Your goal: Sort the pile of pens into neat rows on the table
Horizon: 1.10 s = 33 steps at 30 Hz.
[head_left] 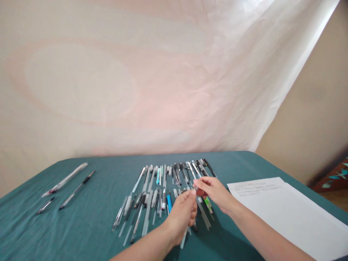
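Observation:
Over the front row of pens, my left hand is closed, thumb against the fingers. My right hand meets it fingertip to fingertip, also closed in a pinch. Something small and thin seems to be between them, too small to name. Below and around the hands lie pens and pen parts in two rough rows. A blue pen lies just left of my left hand. A green-labelled piece shows under my right hand. Clear tubes stick out between my forearms, and my hands cover other pieces there.
At the left of the green tablecloth lie a long clear plastic sleeve, a black-gripped pen and a short pen piece. White paper sheets, the top one with faint writing, lie at the right. A pale cloth hangs behind the table.

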Motion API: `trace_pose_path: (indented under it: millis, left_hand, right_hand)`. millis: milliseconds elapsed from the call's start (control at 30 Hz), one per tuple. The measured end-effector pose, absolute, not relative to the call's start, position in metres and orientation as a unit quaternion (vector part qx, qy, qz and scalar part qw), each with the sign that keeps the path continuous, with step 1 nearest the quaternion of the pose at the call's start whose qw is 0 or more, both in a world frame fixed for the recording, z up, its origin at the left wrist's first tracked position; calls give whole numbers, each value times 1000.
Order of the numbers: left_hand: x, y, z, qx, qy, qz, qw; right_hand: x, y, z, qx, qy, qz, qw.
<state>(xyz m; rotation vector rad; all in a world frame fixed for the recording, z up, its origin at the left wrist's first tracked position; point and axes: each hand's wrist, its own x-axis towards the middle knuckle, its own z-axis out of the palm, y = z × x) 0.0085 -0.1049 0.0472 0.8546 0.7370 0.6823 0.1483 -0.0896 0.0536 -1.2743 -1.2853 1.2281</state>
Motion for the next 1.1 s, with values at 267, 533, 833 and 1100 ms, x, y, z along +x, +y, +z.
trace_pose_path:
  millis: [267,533,833,1100]
  left_hand:
    - [10,-97,37,289,289,371,834]
    - [10,-95,33,245,277,400,839]
    - [12,-97,32,255,255,404,841]
    - [11,-100,32,277,255,403,834]
  right_hand:
    - [193,-72,53,-535,-519,475,468]
    - [209,-58,16,-623,-568,428,326]
    - [213,-56,7,-631,-600,402,284]
    - [212,-58,8,-635,-606,402,261]
